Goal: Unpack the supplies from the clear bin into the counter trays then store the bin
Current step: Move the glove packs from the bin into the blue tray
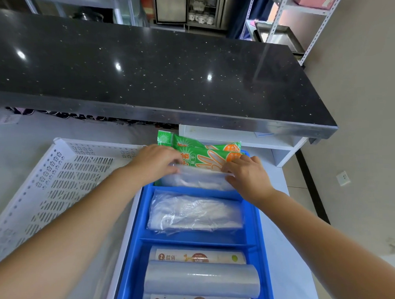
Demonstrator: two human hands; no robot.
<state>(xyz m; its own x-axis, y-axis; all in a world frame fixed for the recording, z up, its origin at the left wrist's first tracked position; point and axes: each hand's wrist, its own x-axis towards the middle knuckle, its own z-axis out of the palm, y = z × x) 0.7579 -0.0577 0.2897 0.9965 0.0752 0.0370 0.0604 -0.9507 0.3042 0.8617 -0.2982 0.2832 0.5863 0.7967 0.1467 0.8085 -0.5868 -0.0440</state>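
Head view: left hand (155, 163) and right hand (246, 172) each gripped one end of a clear plastic packet (197, 178) at the far compartment of the blue divided plastic tray (250, 214), in front of green glove packets (205, 153). Judged step: stowing. The next move probably called for releasing both ends evenly.

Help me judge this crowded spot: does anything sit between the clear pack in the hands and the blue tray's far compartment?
Nothing visible does. The left hand and right hand hold the clear pack at that compartment of the blue tray; green glove packets stand behind it.
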